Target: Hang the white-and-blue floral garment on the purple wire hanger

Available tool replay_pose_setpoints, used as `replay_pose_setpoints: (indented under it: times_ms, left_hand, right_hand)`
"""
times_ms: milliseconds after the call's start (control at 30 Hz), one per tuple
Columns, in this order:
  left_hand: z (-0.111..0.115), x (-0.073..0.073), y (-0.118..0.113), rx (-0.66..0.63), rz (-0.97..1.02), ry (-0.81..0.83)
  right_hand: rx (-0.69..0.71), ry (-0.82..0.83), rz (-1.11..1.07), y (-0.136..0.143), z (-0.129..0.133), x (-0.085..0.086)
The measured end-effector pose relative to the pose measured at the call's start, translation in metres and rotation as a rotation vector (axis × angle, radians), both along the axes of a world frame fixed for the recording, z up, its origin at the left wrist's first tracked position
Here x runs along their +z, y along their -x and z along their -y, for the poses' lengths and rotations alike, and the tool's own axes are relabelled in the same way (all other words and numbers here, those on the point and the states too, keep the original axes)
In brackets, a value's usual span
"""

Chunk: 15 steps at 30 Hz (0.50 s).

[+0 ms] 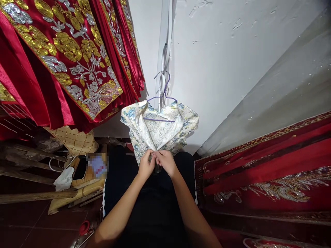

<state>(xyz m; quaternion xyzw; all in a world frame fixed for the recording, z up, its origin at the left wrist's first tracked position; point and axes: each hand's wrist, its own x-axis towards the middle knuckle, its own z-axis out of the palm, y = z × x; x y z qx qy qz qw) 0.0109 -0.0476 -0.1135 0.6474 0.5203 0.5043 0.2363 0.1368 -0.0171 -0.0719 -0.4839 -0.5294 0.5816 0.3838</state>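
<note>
A white garment with a blue and yellow floral print point(190, 119) hangs from a purple wire hanger point(165, 96) in front of me. My left hand point(146, 164) is closed on the garment's front edge, at the bottom of its V-shaped neckline. Beside it, almost touching, my right hand point(167, 161) pinches the opposite edge at the same spot. The thumbs and fingertips meet there, and whatever small part lies between them is hidden. The lower garment falls behind my hands, over my dark-clad lap.
Red cloth with gold and silver sequins point(69, 48) hangs at upper left. More red embroidered fabric point(271, 182) lies at right. A bamboo stool point(62, 201) at left bears a phone point(79, 168) and a crumpled tissue point(64, 179). A white wall point(219, 62) stands behind.
</note>
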Motion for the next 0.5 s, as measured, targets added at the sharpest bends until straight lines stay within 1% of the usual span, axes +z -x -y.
replay_pose_setpoints:
  times_ms: [33,67,100,167,233,267,300,333,367,400,433,500]
  left_hand:
    - [-0.001,0.001,0.0,-0.009,-0.011,0.005]
    - [-0.002,0.001,0.001,-0.022,-0.034,0.012]
    - [-0.003,0.001,0.003,-0.033,-0.062,0.021]
    - [-0.006,0.0,0.007,-0.062,-0.12,0.044]
    - [-0.011,-0.002,0.01,-0.103,-0.16,0.067]
    - [-0.014,-0.001,0.011,-0.119,-0.172,0.075]
    - [-0.017,0.001,0.012,-0.134,-0.183,0.081]
    - [-0.021,0.006,0.013,-0.15,-0.193,0.082]
    - [-0.026,0.014,0.013,-0.166,-0.196,0.076]
    - [-0.031,0.025,0.014,-0.18,-0.187,0.056]
    - [-0.036,0.039,0.014,-0.189,-0.162,0.018]
    - [-0.046,0.078,0.014,-0.169,-0.049,-0.112]
  right_hand:
    - [-0.041,-0.013,-0.028,-0.002,-0.004,0.012]
    - [-0.093,-0.02,-0.075,-0.005,-0.011,0.027]
    - [-0.152,-0.035,-0.136,-0.008,-0.019,0.045]
    - [-0.244,-0.075,-0.255,-0.013,-0.04,0.089]
    - [-0.213,-0.167,-0.344,-0.014,-0.059,0.134]
    - [-0.208,-0.232,-0.363,-0.013,-0.067,0.153]
    - [-0.229,-0.293,-0.375,-0.012,-0.072,0.168]
    - [-0.231,-0.325,-0.362,-0.009,-0.074,0.179]
    - [-0.233,-0.35,-0.346,-0.006,-0.074,0.185]
    - [-0.225,-0.363,-0.325,-0.004,-0.072,0.187]
    - [-0.208,-0.368,-0.3,-0.003,-0.069,0.185]
    - [-0.177,-0.371,-0.252,-0.001,-0.06,0.177]
